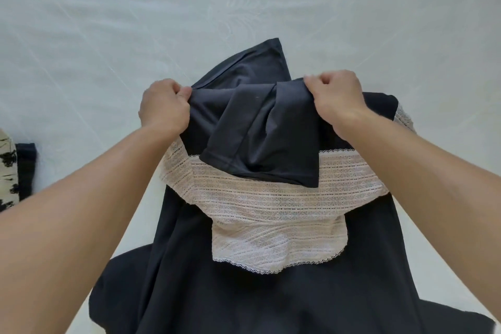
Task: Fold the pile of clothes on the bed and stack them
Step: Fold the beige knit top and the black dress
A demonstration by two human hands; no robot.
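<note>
Both hands pinch the upper edge of a dark garment (pixel 260 133): the left hand (pixel 162 108) at its left corner, the right hand (pixel 336 97) at its right, fingers curled tight on the cloth. Its loose lower flap rests on a lace piece (pixel 271 211), which lies over a larger dark garment (pixel 271 301) on the pale bed (pixel 244 8). Risk: lifting may drag the lace along, since the flap lies on it; the bunched centre fold may set an uneven crease. Folded items (pixel 16 171) lie at the left edge.
</note>
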